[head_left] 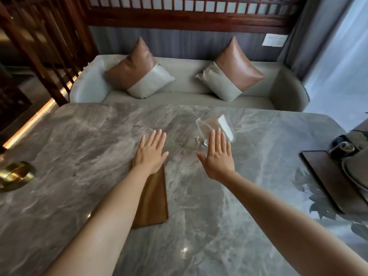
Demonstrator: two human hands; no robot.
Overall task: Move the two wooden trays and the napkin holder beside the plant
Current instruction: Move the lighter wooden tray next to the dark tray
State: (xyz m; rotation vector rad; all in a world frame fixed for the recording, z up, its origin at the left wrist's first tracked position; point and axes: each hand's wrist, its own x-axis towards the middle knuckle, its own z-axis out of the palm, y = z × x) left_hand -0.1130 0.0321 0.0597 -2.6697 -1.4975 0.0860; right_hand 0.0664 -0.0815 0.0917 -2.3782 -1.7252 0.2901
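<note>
- Head view, grip state: the left hand (150, 152) and the right hand (218, 156) are both flat, palms down, fingers extended and spread. Neither hand holds anything.
- Left hand position: it hovers over the far end of a wooden tray (154, 198). Whether the palm touches the wood cannot be told. The left forearm covers the tray's left side.
- Right hand position: its fingertips (217, 134) overlap the near side of the clear napkin holder (214, 128), which carries a stack of white napkins (227, 126). Contact cannot be confirmed.
- Task items located: the one visible wooden tray lies near the middle of the marble table (79, 148), lengthwise away from the person. The napkin holder stands just beyond and to the right of it.
- Second tray: only one light wooden tray is identifiable. A dark flat board (326, 176) lies at the right edge under a kettle-like vessel (356, 168); whether it counts as the second tray cannot be told.
- Plant: leaf reflections (316, 198) show on the table surface at lower right; the plant itself is almost wholly out of frame.
- Progress judgement: the tray and the holder remain well apart from the plant side, so no item appears delivered. All moves appear to remain.
</note>
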